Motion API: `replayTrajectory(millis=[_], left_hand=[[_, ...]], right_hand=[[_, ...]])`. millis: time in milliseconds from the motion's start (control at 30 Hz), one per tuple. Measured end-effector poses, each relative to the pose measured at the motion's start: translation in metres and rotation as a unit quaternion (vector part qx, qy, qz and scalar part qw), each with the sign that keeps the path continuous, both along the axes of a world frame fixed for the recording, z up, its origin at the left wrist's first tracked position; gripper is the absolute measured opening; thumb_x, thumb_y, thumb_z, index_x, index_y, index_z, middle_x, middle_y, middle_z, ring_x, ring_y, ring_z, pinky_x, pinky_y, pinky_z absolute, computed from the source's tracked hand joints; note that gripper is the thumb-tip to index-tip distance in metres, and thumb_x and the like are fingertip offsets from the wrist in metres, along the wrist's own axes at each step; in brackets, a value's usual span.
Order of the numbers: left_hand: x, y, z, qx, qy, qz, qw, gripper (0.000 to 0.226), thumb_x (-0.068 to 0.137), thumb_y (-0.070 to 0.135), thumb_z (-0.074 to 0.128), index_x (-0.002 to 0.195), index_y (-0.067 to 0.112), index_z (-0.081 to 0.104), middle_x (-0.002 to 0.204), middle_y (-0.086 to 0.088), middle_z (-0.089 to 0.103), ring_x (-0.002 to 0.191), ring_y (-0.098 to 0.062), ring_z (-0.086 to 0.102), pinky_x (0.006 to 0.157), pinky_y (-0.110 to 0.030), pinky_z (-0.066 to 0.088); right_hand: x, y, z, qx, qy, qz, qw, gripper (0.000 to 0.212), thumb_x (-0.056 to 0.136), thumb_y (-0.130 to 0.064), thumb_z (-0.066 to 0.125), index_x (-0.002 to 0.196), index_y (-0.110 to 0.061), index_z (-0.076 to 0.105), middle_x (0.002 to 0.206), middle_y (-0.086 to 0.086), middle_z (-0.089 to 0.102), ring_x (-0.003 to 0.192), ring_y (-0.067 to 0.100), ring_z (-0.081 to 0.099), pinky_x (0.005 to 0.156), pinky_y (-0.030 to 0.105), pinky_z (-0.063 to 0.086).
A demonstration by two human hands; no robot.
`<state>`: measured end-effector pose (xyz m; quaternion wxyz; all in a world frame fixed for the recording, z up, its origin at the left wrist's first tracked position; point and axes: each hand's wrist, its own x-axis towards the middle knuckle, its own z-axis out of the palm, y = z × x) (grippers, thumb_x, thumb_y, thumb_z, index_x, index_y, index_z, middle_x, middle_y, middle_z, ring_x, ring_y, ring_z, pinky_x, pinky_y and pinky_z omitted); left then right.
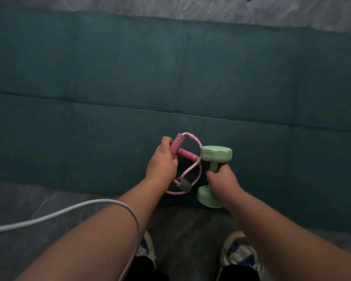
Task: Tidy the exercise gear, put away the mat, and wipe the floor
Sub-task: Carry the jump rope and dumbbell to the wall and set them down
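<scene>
Right hand (pixel 223 179) gripping green dumbbell (pixel 214 175) by its bar, long axis twelve-to-six, left hand (pixel 161 163) clutching pink jump rope (pixel 182 154) handles, teal mat (pixel 109 78) beneath.

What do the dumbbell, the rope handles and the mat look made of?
Dumbbell: probably a matte rubbery or vinyl coating, with an even mint surface.
Rope handles: seemingly soft pink foam with pale rings.
Mat: likely padded foam, dull teal with fold creases.

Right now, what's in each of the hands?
Left hand: closed round the jump rope, gripping its pink handles.
Right hand: closed round the dumbbell, gripping its bar.
</scene>
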<state>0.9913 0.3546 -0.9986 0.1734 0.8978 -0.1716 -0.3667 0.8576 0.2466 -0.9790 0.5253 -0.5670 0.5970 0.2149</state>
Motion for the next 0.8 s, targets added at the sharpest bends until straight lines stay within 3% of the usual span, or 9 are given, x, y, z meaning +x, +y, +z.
replayTrajectory(millis=[67,167,233,333,400,467,533,700,800], left_hand=[[0.001,-0.001,0.022,-0.017,0.04,0.012,0.999,0.03,0.093,0.015,0.054,0.12,0.025,0.045,0.101,0.0,0.06,0.086,-0.026,0.058,0.068,-0.031,0.042],[0.007,-0.002,0.069,-0.043,0.082,-0.003,0.996,0.023,0.091,0.013,0.054,0.101,0.03,0.064,0.105,0.015,0.07,0.086,-0.009,0.063,0.064,-0.018,0.051],[0.01,-0.007,0.11,-0.057,0.081,0.016,0.995,0.019,0.087,0.014,0.057,0.094,0.029,0.066,0.104,0.011,0.071,0.088,-0.011,0.065,0.076,-0.034,0.056],[0.01,-0.02,0.19,-0.096,0.096,0.055,0.989,0.023,0.085,0.01,0.058,0.094,0.032,0.058,0.106,0.013,0.072,0.094,-0.011,0.067,0.081,-0.041,0.057],[0.006,-0.032,0.256,-0.143,0.118,0.077,0.98,0.03,0.086,0.001,0.056,0.095,0.03,0.053,0.1,0.022,0.073,0.093,-0.001,0.066,0.078,-0.029,0.057],[0.002,-0.044,0.343,-0.179,0.119,0.061,0.975,0.033,0.087,-0.007,0.056,0.093,0.025,0.05,0.075,0.035,0.067,0.073,0.017,0.058,0.064,-0.007,0.043],[0.0,-0.052,0.408,-0.219,0.101,0.048,0.969,0.033,0.087,-0.009,0.059,0.099,0.021,0.049,0.063,0.034,0.061,0.061,0.022,0.051,0.059,-0.004,0.036],[-0.013,-0.066,0.598,-0.275,0.121,-0.039,0.953,0.039,0.086,-0.004,0.063,0.114,0.019,0.05,0.117,0.009,0.069,0.078,0.014,0.06,0.062,-0.013,0.049],[-0.024,-0.073,0.695,-0.297,0.112,-0.093,0.944,0.038,0.085,0.001,0.066,0.113,0.022,0.053,0.114,0.011,0.07,0.077,0.008,0.062,0.063,-0.021,0.052]], right_hand=[[-0.003,-0.003,0.02,-0.007,0.005,0.002,1.0,0.024,0.089,-0.01,0.055,0.113,-0.011,0.049,0.087,0.006,0.054,0.085,0.027,0.056,0.072,0.033,0.041],[-0.007,-0.008,0.066,-0.02,0.003,0.0,1.0,0.023,0.09,-0.01,0.054,0.112,-0.011,0.047,0.082,0.005,0.052,0.076,0.024,0.053,0.067,0.032,0.038],[-0.009,-0.011,0.105,-0.029,-0.008,-0.005,1.0,0.021,0.09,-0.009,0.054,0.11,-0.011,0.047,0.08,0.004,0.052,0.072,0.021,0.051,0.066,0.031,0.037],[-0.014,-0.016,0.177,-0.04,-0.026,-0.02,0.999,0.022,0.089,-0.009,0.056,0.11,-0.01,0.048,0.085,0.008,0.055,0.078,0.024,0.054,0.071,0.032,0.039],[-0.018,-0.021,0.237,-0.049,-0.046,-0.035,0.997,0.026,0.089,-0.01,0.058,0.114,-0.011,0.05,0.094,0.011,0.058,0.085,0.028,0.057,0.074,0.032,0.04],[-0.024,-0.03,0.311,-0.066,-0.07,-0.047,0.994,0.03,0.09,-0.011,0.059,0.119,-0.01,0.051,0.1,0.013,0.06,0.089,0.028,0.058,0.075,0.031,0.041],[-0.027,-0.036,0.366,-0.088,-0.091,-0.054,0.991,0.034,0.09,-0.011,0.059,0.124,-0.008,0.051,0.105,0.015,0.063,0.093,0.029,0.06,0.078,0.033,0.045],[-0.056,-0.045,0.566,-0.15,-0.109,-0.112,0.976,0.039,0.086,-0.018,0.061,0.123,-0.01,0.053,0.107,0.017,0.067,0.1,0.035,0.064,0.089,0.044,0.051],[-0.085,-0.042,0.67,-0.189,-0.127,-0.137,0.964,0.054,0.074,-0.035,0.059,0.123,-0.012,0.053,0.103,0.018,0.069,0.097,0.037,0.066,0.09,0.05,0.052]])
